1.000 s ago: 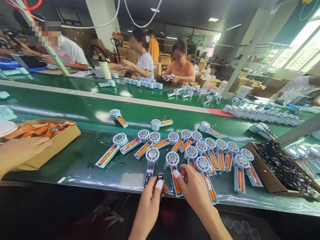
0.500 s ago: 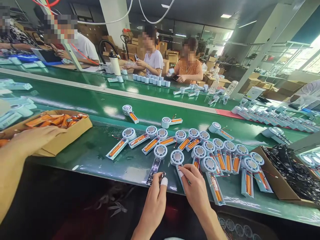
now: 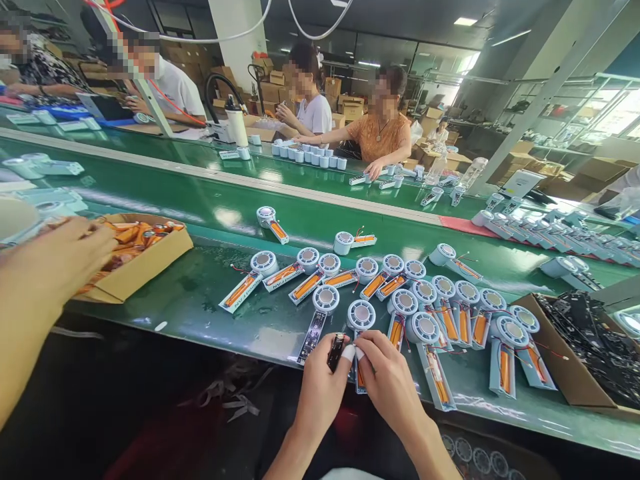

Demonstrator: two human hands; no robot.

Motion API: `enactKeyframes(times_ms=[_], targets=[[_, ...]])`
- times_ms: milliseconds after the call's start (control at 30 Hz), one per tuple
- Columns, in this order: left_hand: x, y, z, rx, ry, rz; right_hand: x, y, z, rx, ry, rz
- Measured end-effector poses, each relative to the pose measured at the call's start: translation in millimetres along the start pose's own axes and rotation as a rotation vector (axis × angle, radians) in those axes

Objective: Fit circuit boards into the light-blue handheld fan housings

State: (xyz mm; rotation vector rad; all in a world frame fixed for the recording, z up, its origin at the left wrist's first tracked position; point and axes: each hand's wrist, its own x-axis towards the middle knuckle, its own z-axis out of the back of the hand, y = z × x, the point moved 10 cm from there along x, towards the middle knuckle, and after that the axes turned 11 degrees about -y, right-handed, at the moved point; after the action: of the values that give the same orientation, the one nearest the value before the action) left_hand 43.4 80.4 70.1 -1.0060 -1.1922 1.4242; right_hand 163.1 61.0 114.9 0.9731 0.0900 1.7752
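Note:
My left hand pinches a small black circuit board, tilted upright between fingers and thumb. A white cover sits on that thumb. My right hand is closed too, its covered fingertips meeting the left thumb; what they pinch is hidden. Just beyond both hands lies a handheld fan, its open handle with an orange battery partly showing between them. To its left rests another fan with a black board on its handle. Several open-handled fans with orange batteries and thin wires spread to the right.
A cardboard box of black circuit boards stands at the right. At the left, another person's hand is over a box of orange batteries. Behind runs a green conveyor, with co-workers seated across it.
My left hand has moved right with the board, and both hands now meet before the fan. The hand at the left has drawn back over the battery box. A co-worker opposite has reached forward.

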Motion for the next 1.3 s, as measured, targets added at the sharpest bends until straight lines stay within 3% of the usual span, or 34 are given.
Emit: enactKeyframes(times_ms=[167, 533, 767, 1100, 1300], targets=[[3.5, -9.4, -3.4, 0.052, 0.014, -0.078, -0.1, -0.4, 1.5, -0.027, 0.011, 0.002], [1.7, 1.0, -1.6, 0.142, 0.042, -0.031, 9.6, 3.2, 9.7, 0.01, -0.084, 0.07], [-0.6, -10.6, -5.9, 0.276, 0.068, -0.164, 14.8, 5.7, 0.6, -0.111, 0.042, 0.054], [-8.6, -12.1, -9.7, 0.552, 0.087, -0.315, 18.3, 16.4, 0.4, -0.298, 0.082, 0.107], [-7.6, -17.8, -10.1, 0.6, 0.171, -0.374, 21.4, 12.1, -3.9, -0.183, 0.157, 0.1]])
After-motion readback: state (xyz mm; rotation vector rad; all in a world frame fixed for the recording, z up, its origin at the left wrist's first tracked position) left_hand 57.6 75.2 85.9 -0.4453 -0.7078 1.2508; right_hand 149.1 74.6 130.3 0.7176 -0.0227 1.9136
